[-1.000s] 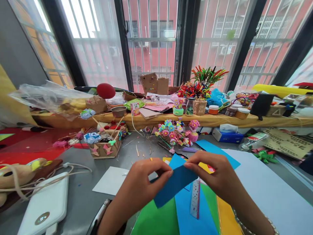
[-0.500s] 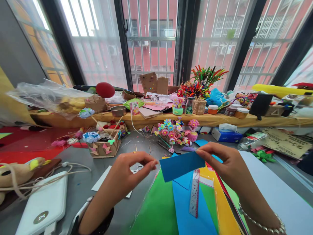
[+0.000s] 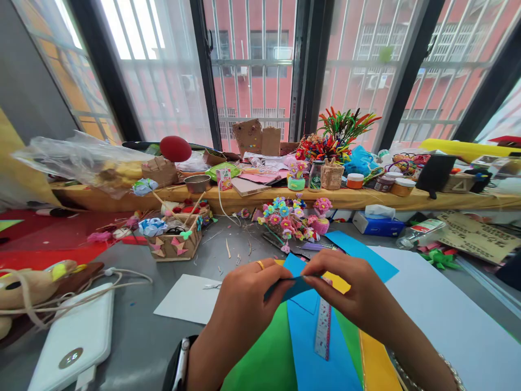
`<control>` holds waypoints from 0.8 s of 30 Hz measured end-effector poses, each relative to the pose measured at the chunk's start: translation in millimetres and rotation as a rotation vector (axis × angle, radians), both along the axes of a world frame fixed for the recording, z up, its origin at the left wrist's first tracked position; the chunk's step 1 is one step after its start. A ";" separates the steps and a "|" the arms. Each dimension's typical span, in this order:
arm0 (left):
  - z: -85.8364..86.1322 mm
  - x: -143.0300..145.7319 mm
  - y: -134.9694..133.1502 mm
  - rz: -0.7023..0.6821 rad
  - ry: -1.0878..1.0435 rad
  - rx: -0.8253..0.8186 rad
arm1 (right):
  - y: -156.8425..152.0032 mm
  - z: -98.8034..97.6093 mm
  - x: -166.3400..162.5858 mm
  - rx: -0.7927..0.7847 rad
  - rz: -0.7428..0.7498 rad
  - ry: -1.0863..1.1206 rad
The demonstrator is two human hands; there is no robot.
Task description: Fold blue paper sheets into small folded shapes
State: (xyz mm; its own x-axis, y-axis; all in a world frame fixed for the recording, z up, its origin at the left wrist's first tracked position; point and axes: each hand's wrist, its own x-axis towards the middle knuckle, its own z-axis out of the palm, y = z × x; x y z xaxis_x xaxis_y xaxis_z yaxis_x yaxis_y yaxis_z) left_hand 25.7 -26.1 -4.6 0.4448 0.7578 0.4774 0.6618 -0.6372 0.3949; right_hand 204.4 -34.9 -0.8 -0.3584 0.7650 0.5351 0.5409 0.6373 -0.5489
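Note:
A small piece of blue paper [image 3: 295,287] is held up between my two hands, tilted so that it shows as a narrow, bent strip. My left hand [image 3: 252,293] pinches it at the left, thumb below and fingers above. From the right, my right hand [image 3: 345,277] grips its other end between thumb and fingertips. Below the hands lie a larger blue sheet [image 3: 315,366], a patterned ruler [image 3: 323,328], green paper [image 3: 260,358] and yellow paper [image 3: 376,358]. Part of the held piece is hidden behind my left fingers.
White card [image 3: 187,298] with a small metal tool lies left of my hands. A white power bank [image 3: 75,336] with a cable sits farther left. Behind are a cardboard box [image 3: 175,244], crocheted flowers [image 3: 285,217] and a tissue box [image 3: 378,224]. A large white sheet [image 3: 443,304] spreads to the right.
My left hand has moved right and taken hold of the blue paper's left end. The paper, shown broad before, is now tilted and bent. My right hand has shifted left.

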 end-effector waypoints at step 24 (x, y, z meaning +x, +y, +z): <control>5.6 -5.2 -2.4 -0.058 0.019 0.105 | -7.2 -0.1 -5.5 0.095 -0.109 -0.057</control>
